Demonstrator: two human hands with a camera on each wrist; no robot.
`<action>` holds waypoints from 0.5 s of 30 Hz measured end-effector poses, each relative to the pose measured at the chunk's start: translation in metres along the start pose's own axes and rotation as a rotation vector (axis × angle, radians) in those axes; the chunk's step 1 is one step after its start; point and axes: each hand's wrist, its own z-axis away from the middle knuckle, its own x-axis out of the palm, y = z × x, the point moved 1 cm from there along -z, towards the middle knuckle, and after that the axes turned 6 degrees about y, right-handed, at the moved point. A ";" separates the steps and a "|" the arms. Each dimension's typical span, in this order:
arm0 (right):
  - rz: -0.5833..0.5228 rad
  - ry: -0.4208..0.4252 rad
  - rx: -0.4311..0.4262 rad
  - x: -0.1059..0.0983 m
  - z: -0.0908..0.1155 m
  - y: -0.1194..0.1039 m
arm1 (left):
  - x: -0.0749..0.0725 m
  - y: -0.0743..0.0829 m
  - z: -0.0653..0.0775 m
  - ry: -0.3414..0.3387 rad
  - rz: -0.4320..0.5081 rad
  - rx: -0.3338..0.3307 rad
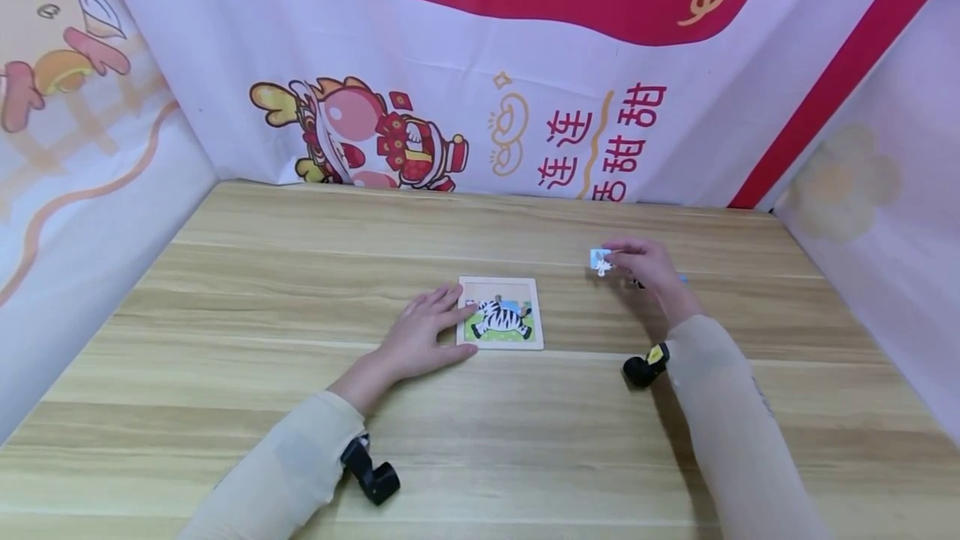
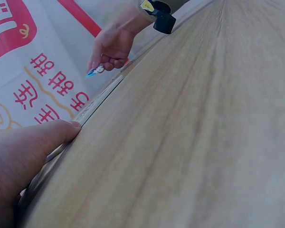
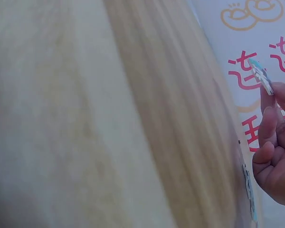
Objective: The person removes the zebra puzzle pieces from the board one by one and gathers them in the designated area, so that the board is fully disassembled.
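A square wooden jigsaw puzzle [image 1: 501, 343] with a zebra picture lies mid-table; bare wood shows along the top of its inside. My left hand [image 1: 426, 332] rests at its left side, fingers spread, with fingertips on the frame's edge. In the left wrist view the thumb [image 2: 61, 133] lies along that edge. To the right, my right hand [image 1: 647, 267] pinches a puzzle piece [image 1: 601, 262], light blue with a white and grey figure, between thumb and fingers. The right wrist view shows this piece [image 3: 261, 76] edge-on, raised above the table.
Other puzzle pieces [image 1: 683, 279] lie on the table under and beside the right hand, mostly hidden by it. A printed cloth [image 1: 450, 32] hangs behind the wooden table [image 1: 225, 273], with more cloth at both sides. Black cameras [image 1: 375, 477] sit on both wrists.
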 end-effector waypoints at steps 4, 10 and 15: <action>-0.018 -0.013 -0.027 -0.001 0.004 -0.003 | -0.001 0.000 0.000 0.003 -0.005 0.001; -0.045 0.007 -0.007 -0.007 0.001 0.001 | 0.000 -0.001 0.000 0.002 -0.010 0.000; 0.004 0.018 -0.017 -0.009 0.002 0.004 | 0.001 -0.001 0.000 0.000 -0.006 0.000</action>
